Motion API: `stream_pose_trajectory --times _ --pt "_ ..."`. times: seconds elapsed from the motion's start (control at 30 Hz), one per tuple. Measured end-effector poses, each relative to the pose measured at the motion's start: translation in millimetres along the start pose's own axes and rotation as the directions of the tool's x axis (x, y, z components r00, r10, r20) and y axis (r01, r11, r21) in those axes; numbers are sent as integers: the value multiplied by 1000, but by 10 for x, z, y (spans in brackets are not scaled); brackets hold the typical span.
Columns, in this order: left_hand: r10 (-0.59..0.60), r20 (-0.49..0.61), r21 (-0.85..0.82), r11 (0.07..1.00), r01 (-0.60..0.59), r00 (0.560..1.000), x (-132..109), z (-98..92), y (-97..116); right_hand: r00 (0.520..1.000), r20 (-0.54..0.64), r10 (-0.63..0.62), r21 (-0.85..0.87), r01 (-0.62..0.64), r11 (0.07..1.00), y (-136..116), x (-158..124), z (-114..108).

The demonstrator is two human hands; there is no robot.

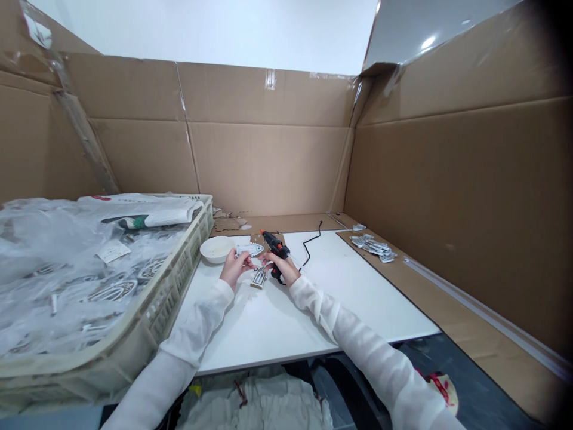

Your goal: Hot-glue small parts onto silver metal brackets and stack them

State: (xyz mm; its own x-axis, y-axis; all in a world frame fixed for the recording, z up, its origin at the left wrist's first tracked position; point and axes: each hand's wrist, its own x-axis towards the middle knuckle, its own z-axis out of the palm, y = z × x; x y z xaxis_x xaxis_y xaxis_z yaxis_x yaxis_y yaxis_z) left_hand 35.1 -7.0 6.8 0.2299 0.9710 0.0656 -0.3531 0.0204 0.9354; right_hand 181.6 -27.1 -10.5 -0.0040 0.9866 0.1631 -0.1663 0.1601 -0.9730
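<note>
My right hand [284,270] is closed around a black and orange hot glue gun [276,245], whose orange tip points away and to the left. The gun's handle shows below my fingers. My left hand [235,267] pinches at the small loop atop an arch-shaped ornament [258,278]; my right fingertips are close to the same loop. This ornament is white and grey with a brown base edge. Just beyond my left hand, another arch-shaped ornament [250,249] lies flat by a white bowl [217,249]. My fingers partly hide the loop.
A large cream plastic crate [190,254] with bagged ornaments stands at left. A pile of ornament pieces [373,246] lies on cardboard at right. A black cord [308,243] crosses the white board [358,298]. Tall cardboard walls [268,161] enclose the back and right.
</note>
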Motion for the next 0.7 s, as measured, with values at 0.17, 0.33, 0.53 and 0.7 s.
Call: stream_pose_trajectory --times 0.17,0.33,0.53,0.7 --pt "2 30 61 998 -4 1000 -41 17 34 996 -60 -66 34 68 997 -36 -4 3" --pt "-14 48 80 997 10 999 -79 49 37 997 -65 -41 28 43 999 -19 -12 25" --pt "77 37 486 870 -85 996 15 -33 197 988 -152 -3 123 22 992 -239 57 -154" --pt "339 87 992 61 -114 937 356 -437 563 843 -523 -123 28 161 987 -700 59 -938"
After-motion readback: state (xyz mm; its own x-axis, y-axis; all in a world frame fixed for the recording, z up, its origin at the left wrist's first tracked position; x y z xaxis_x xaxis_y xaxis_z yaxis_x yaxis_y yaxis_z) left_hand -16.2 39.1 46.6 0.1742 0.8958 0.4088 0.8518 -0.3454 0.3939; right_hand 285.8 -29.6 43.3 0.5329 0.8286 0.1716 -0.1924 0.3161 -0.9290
